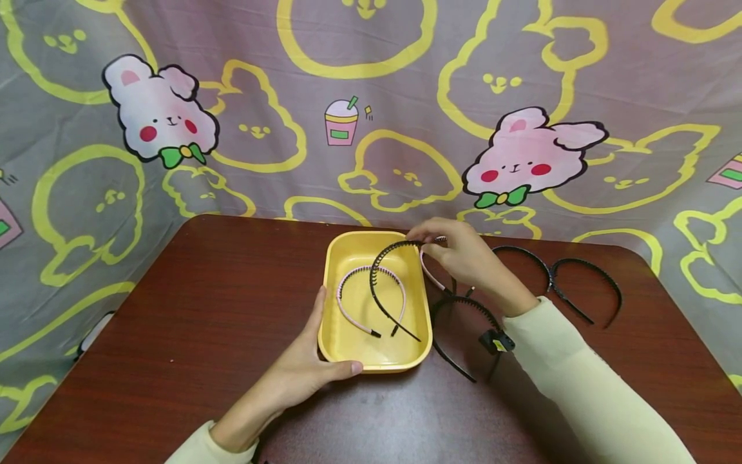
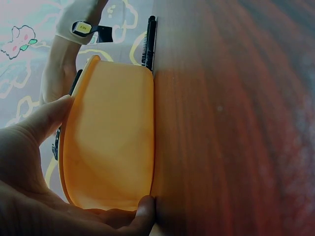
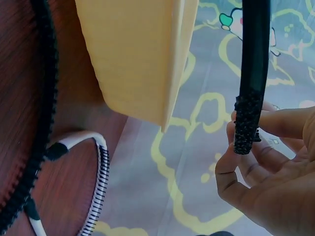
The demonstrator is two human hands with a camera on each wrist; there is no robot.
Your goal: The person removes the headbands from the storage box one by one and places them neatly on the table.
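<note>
My left hand point(image 1: 298, 377) grips the near left corner of a yellow plastic basin point(image 1: 359, 356), thumb over the front rim and fingers along the side. Inside the basin lies a thin pink headband point(image 1: 342, 308) with dark teeth and black tips. Above the basin's right half, my right hand point(image 1: 464, 254) pinches a black toothed headband point(image 1: 372, 287) by its top, its ends hanging down over the basin. In the right wrist view, thumb and fingertips meet at the toothed part of this black headband point(image 3: 256, 59).
Right of the basin, another pink headband point(image 1: 429, 276) lies partly behind my right hand. Nearer me is a black headband point(image 1: 464, 300), partly covered by the right wrist camera point(image 1: 497, 341). Two more black headbands point(image 1: 587, 263) lie farther right. A patterned curtain point(image 1: 394, 96) hangs behind the table point(image 1: 174, 309).
</note>
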